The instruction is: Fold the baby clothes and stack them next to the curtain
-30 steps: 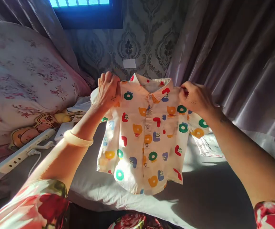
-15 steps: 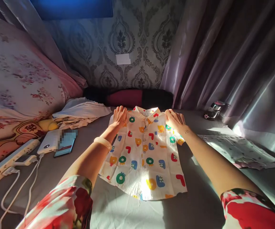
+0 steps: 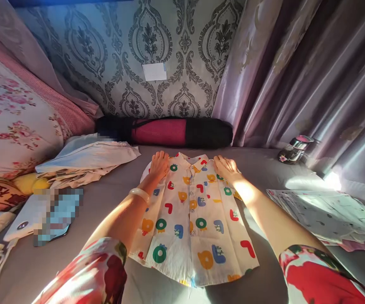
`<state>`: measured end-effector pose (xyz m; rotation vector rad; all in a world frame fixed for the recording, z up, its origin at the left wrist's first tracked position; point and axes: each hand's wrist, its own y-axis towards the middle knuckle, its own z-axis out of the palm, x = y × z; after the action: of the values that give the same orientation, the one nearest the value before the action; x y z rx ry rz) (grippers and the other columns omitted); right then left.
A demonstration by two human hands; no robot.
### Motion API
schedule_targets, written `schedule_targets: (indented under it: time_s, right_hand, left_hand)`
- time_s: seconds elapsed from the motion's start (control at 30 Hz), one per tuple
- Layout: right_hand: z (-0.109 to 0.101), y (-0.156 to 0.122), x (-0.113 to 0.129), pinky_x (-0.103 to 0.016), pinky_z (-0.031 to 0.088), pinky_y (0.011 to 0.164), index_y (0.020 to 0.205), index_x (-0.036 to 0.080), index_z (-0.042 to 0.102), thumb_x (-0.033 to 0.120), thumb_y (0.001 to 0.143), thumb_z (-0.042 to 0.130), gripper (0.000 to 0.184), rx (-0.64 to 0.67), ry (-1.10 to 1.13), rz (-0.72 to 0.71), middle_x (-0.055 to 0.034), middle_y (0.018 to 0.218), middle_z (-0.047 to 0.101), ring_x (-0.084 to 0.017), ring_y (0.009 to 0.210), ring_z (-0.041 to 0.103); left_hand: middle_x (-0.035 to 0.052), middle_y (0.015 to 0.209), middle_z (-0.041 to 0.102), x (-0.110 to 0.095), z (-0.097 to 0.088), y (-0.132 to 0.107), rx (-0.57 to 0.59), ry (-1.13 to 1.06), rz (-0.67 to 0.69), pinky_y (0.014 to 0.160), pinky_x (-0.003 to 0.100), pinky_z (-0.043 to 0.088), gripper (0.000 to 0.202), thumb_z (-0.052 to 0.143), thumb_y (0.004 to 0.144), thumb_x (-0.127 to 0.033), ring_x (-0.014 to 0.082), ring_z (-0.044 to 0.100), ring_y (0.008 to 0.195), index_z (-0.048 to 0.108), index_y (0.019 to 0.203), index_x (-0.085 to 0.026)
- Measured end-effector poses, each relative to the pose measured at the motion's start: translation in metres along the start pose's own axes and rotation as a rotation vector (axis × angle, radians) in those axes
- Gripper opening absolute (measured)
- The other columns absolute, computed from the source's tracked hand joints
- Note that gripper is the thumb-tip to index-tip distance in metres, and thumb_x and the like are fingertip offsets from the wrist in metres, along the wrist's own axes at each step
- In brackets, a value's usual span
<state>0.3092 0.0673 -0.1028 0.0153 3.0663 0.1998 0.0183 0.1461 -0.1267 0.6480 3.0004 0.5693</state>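
A small white button-up shirt (image 3: 182, 219), printed with red, blue, green and yellow letter shapes, lies spread front side up on the grey sheet (image 3: 112, 202). Its collar points away from me and the hem is nearest. At the shirt's left shoulder in view is my left hand (image 3: 160, 164), fingers bent and closed on the cloth. My right hand (image 3: 226, 168) grips the other shoulder the same way. The fingertips are partly hidden, and both short sleeves are mostly covered by my hands and forearms.
Left are a pile of folded clothes (image 3: 90, 156), a phone (image 3: 60, 219), a white power bank (image 3: 27, 217) with its cable, and a floral pillow (image 3: 14, 122). A black and pink roll (image 3: 163, 131) lies by the wall. Right are a jar (image 3: 294, 149) and folded pale clothing (image 3: 328, 215).
The view has tilted and come closer. The shirt now lies flatter, its hem reaching nearer to me. Both hands stay at the shoulders, the right one slightly closer to the collar.
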Motion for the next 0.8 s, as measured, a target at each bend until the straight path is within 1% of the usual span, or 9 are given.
schedule_targets:
  time_s: [0.13, 0.2, 0.3, 0.37, 0.43, 0.57, 0.63, 0.7, 0.8]
  right_hand:
    - [0.009, 0.008, -0.001, -0.042, 0.043, 0.086, 0.12, 0.018, 0.058, 0.018, 0.099, 0.026, 0.039, 0.024, 0.027, 0.009, -0.0203, 0.121, 0.063, -0.031, 0.109, 0.061]
    - [0.016, 0.01, -0.001, -0.041, 0.042, 0.088, 0.119, 0.018, 0.059, 0.018, 0.099, 0.027, 0.038, 0.054, 0.04, 0.022, -0.0198, 0.12, 0.064, -0.03, 0.108, 0.062]
    - [0.025, 0.016, -0.002, -0.043, 0.04, 0.094, 0.112, 0.022, 0.062, 0.02, 0.099, 0.028, 0.037, 0.103, 0.077, 0.044, -0.0161, 0.12, 0.064, -0.029, 0.11, 0.06]
    - [0.027, 0.025, -0.002, -0.045, 0.038, 0.098, 0.107, 0.025, 0.063, 0.024, 0.101, 0.027, 0.037, 0.134, 0.115, 0.05, -0.0127, 0.122, 0.064, -0.027, 0.113, 0.057]
    - [0.028, 0.035, -0.002, -0.045, 0.038, 0.098, 0.103, 0.025, 0.065, 0.03, 0.102, 0.026, 0.039, 0.164, 0.145, 0.048, -0.0108, 0.123, 0.065, -0.027, 0.115, 0.056]
    - [0.028, 0.053, 0.001, -0.043, 0.039, 0.096, 0.102, 0.021, 0.066, 0.038, 0.101, 0.032, 0.038, 0.225, 0.242, 0.058, -0.0118, 0.121, 0.066, -0.028, 0.116, 0.057]
    - [0.032, 0.056, 0.004, -0.042, 0.039, 0.097, 0.102, 0.021, 0.066, 0.039, 0.1, 0.04, 0.032, 0.22, 0.275, 0.072, -0.0119, 0.123, 0.066, -0.029, 0.117, 0.057]
    - [0.037, 0.055, 0.006, -0.041, 0.039, 0.097, 0.104, 0.02, 0.065, 0.036, 0.098, 0.046, 0.025, 0.195, 0.273, 0.101, -0.0114, 0.123, 0.066, -0.028, 0.117, 0.057]
    - [0.043, 0.051, 0.008, -0.04, 0.04, 0.095, 0.104, 0.021, 0.064, 0.035, 0.098, 0.046, 0.024, 0.161, 0.26, 0.145, -0.011, 0.123, 0.066, -0.027, 0.114, 0.058]
  left_hand:
    - [0.0195, 0.117, 0.062, -0.001, 0.016, 0.01, 0.046, 0.002, -0.008, 0.091, 0.044, 0.042, 0.031, 0.046, 0.085, -0.015, 0.0346, 0.055, 0.112, 0.061, 0.113, -0.014]
    - [0.0195, 0.115, 0.064, -0.002, 0.021, 0.014, 0.129, -0.009, -0.01, 0.091, 0.043, 0.042, 0.031, 0.045, 0.086, -0.013, 0.0335, 0.057, 0.111, 0.062, 0.112, -0.015]
    - [0.0193, 0.113, 0.067, -0.001, 0.027, 0.02, 0.249, -0.078, -0.053, 0.094, 0.046, 0.04, 0.031, 0.044, 0.088, -0.015, 0.0324, 0.06, 0.109, 0.064, 0.111, -0.015]
    - [0.0185, 0.115, 0.068, -0.001, 0.029, 0.028, 0.288, -0.141, -0.085, 0.096, 0.047, 0.039, 0.03, 0.044, 0.091, -0.02, 0.0319, 0.061, 0.111, 0.066, 0.11, -0.017]
    - [0.0163, 0.116, 0.069, -0.002, 0.03, 0.037, 0.317, -0.187, -0.097, 0.097, 0.047, 0.038, 0.028, 0.044, 0.093, -0.026, 0.0311, 0.061, 0.113, 0.067, 0.107, -0.019]
    - [0.0128, 0.11, 0.072, -0.009, 0.032, 0.051, 0.378, -0.255, -0.102, 0.093, 0.043, 0.042, 0.027, 0.051, 0.094, -0.039, 0.0299, 0.064, 0.109, 0.07, 0.102, -0.021]
    - [0.0117, 0.105, 0.074, -0.013, 0.034, 0.053, 0.391, -0.298, -0.113, 0.092, 0.042, 0.043, 0.025, 0.054, 0.093, -0.039, 0.0293, 0.065, 0.106, 0.07, 0.101, -0.021]
    - [0.0122, 0.104, 0.074, -0.018, 0.038, 0.051, 0.38, -0.323, -0.127, 0.093, 0.042, 0.043, 0.025, 0.052, 0.095, -0.036, 0.0289, 0.065, 0.106, 0.069, 0.103, -0.02]
    - [0.0144, 0.109, 0.072, -0.02, 0.043, 0.047, 0.336, -0.32, -0.139, 0.096, 0.045, 0.041, 0.026, 0.046, 0.097, -0.033, 0.0297, 0.064, 0.109, 0.066, 0.106, -0.019]
